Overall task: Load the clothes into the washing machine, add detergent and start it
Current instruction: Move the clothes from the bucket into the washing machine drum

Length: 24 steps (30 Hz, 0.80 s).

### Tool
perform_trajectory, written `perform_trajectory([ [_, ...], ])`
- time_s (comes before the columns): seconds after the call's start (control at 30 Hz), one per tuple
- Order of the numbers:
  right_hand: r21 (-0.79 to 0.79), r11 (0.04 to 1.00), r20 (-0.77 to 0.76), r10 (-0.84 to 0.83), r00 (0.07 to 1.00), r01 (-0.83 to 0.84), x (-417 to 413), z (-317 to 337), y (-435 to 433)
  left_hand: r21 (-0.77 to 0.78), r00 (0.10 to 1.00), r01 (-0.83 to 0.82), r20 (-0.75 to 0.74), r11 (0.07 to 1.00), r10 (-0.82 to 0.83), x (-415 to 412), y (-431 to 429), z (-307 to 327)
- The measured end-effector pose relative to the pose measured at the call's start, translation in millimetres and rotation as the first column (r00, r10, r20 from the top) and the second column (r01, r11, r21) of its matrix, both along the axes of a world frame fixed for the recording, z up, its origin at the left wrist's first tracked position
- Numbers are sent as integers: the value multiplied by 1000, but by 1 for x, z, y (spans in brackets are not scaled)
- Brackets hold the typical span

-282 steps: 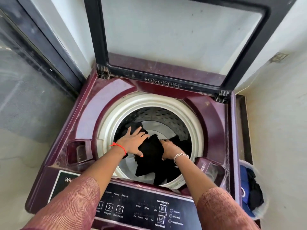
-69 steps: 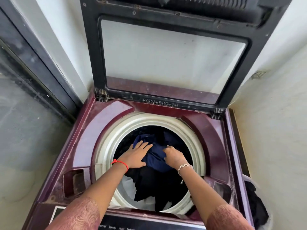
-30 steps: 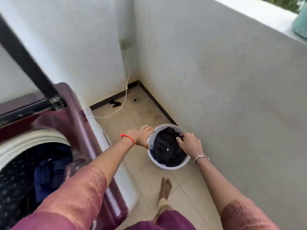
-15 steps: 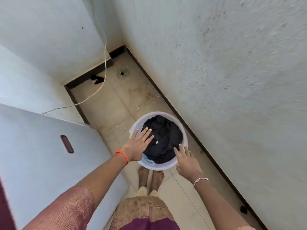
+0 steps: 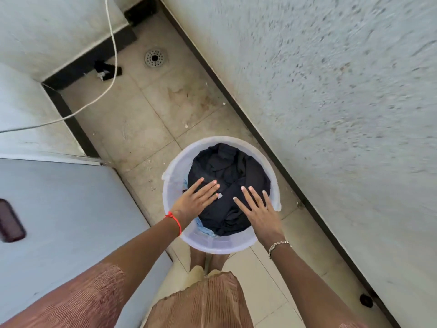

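Observation:
A white plastic bucket [image 5: 173, 166] stands on the tiled floor in front of my feet. It holds dark navy and black clothes [image 5: 233, 166], with a bit of light blue fabric at its near edge. My left hand [image 5: 196, 201] and my right hand [image 5: 256, 207] are both over the bucket with fingers straight and spread, at the top of the clothes pile. Neither hand grips anything. The grey side panel of the washing machine [image 5: 71, 209] fills the lower left; its drum and lid are out of view.
A rough white wall [image 5: 331, 91] runs along the right with a dark skirting. A white cable [image 5: 111, 55] hangs down to the floor at the back left. A floor drain [image 5: 155, 58] and a small black object [image 5: 106, 69] lie in the far corner.
I have leaned closer over the bucket. Both hands have moved from its near rim inward over the dark clothes, with fingers still spread.

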State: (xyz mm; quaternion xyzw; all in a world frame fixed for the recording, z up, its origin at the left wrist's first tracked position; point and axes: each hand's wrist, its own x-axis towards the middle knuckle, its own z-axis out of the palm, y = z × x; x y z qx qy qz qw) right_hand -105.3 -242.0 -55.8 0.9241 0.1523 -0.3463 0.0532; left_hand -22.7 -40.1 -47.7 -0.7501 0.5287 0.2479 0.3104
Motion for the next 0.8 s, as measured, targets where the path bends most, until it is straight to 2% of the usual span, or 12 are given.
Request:
perform_trajectory([
  [0.1, 0, 1000, 2, -17, 1000, 17, 6, -27, 1, -3, 988, 140, 61, 990, -139, 7, 2, -30],
  [0.33, 19, 991, 63, -133, 989, 132, 18, -93, 16, -56, 983, 121, 149, 991, -111, 31, 12, -110],
  [0.43, 27, 993, 87, -114, 990, 112, 24, -114, 17, -93, 977, 157, 162, 983, -141, 40, 14, -133],
  [0.6, -20, 997, 123, -65, 990, 68, 26, -140, 16, -293, 965, 241, 174, 925, -196, 50, 23, -165],
  [0.8, -39, 997, 51, -69, 996, 71, 27, -146, 18, -319, 970, 232, 151, 919, -192, 52, 25, -174],
])
